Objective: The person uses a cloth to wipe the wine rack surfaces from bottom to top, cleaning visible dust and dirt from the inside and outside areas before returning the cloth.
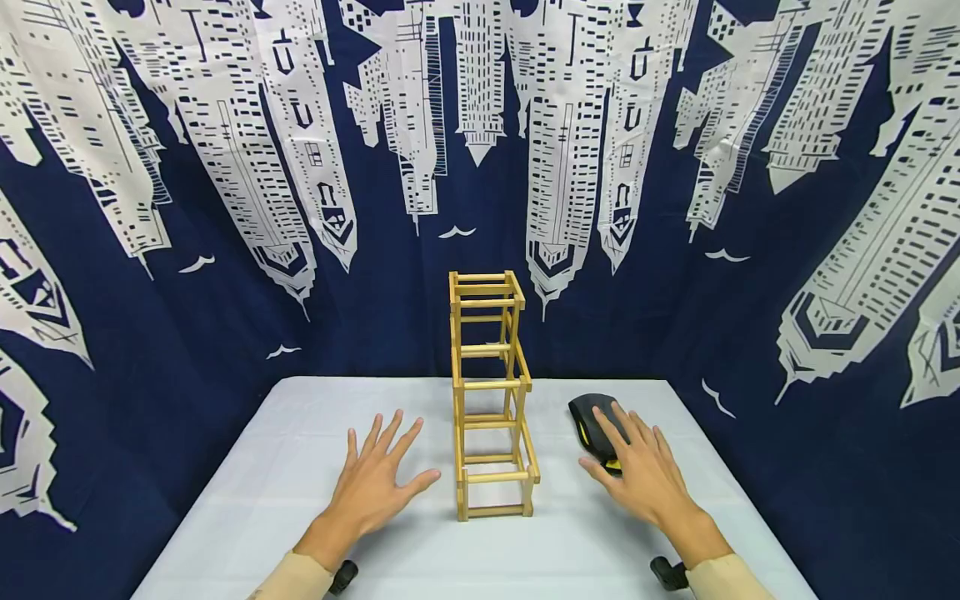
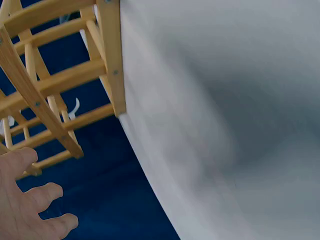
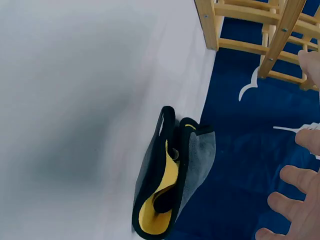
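A stepped wooden rack (image 1: 491, 385) stands upright on the white table, made of thin rods and slats. To its left my left hand (image 1: 372, 493) hovers with fingers spread, holding nothing. In the left wrist view the rack (image 2: 52, 82) rises past the fingers (image 2: 45, 195) without contact. On the rack's right lies a folded grey cloth (image 1: 587, 415) with black edging and a yellow inner side. My right hand (image 1: 647, 477), fingers spread, covers part of the cloth in the head view. The right wrist view shows the cloth (image 3: 200, 155) folded over, apart from the fingers (image 3: 297, 177).
The white table (image 1: 300, 433) ends at a dark blue curtain (image 1: 405, 308) printed with white upside-down buildings, which hangs behind and along both sides. Dark straps or mounts (image 1: 667, 573) sit at both wrists.
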`<action>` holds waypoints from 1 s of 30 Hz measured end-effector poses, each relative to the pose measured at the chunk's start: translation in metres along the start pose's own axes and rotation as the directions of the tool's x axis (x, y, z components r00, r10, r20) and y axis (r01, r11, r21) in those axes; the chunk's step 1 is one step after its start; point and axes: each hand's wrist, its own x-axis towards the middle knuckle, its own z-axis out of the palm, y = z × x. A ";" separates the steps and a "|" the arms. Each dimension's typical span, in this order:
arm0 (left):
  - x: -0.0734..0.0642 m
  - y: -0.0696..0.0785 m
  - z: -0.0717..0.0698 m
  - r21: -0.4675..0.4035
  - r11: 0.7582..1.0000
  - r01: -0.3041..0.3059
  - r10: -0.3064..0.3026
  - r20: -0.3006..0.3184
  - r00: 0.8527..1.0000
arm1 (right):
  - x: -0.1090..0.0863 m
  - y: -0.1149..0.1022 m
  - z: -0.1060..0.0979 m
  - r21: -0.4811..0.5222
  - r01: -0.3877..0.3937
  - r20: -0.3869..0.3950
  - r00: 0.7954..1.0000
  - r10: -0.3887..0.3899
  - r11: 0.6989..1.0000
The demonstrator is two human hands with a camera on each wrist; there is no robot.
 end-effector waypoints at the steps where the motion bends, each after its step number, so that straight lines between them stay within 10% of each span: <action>1: 0.001 0.003 0.001 -0.017 1.000 -0.007 0.007 0.002 1.000 | 0.003 0.002 0.001 -0.001 -0.001 0.000 1.000 0.001 1.000; 30: 0.016 0.034 0.020 -0.195 0.968 -0.157 0.164 0.020 0.986 | 0.055 0.044 0.043 0.127 -0.150 0.151 0.980 0.131 0.980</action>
